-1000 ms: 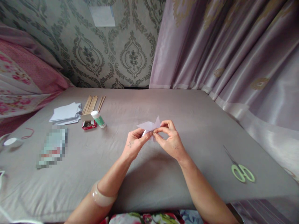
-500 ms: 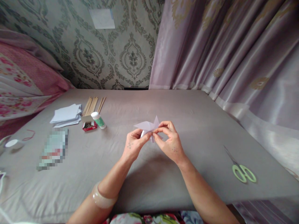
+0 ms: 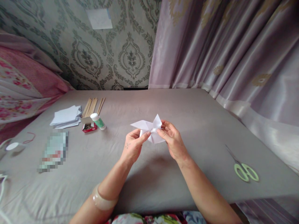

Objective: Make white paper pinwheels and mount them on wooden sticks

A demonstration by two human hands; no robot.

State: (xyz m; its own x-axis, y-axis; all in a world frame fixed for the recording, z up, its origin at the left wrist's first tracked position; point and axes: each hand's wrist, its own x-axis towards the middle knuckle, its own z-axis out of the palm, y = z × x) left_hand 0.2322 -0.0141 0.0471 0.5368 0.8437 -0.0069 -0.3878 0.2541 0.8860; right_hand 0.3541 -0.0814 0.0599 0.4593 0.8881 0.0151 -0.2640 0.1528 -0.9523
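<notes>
A white folded paper shape (image 3: 149, 128) with pointed flaps is held above the grey bed surface (image 3: 149, 174) between both hands. My left hand (image 3: 132, 145) pinches its left side with thumb and fingers closed. My right hand (image 3: 172, 139) grips its right side, fingers curled round the paper's centre. Several points of the paper stick out above and to the left of my fingers.
Green-handled scissors (image 3: 245, 169) lie to the right. At the left are a stack of white paper (image 3: 66, 115), wooden sticks (image 3: 92, 105), a green glue stick (image 3: 98, 120), a small red box (image 3: 88, 127), a tape roll (image 3: 12, 146) and a blurred packet (image 3: 54, 150). Curtains hang right.
The paper shape has opened wider and turned, its flaps now spread more. My right hand has shifted its grip toward the centre. Both hands stay in the same place.
</notes>
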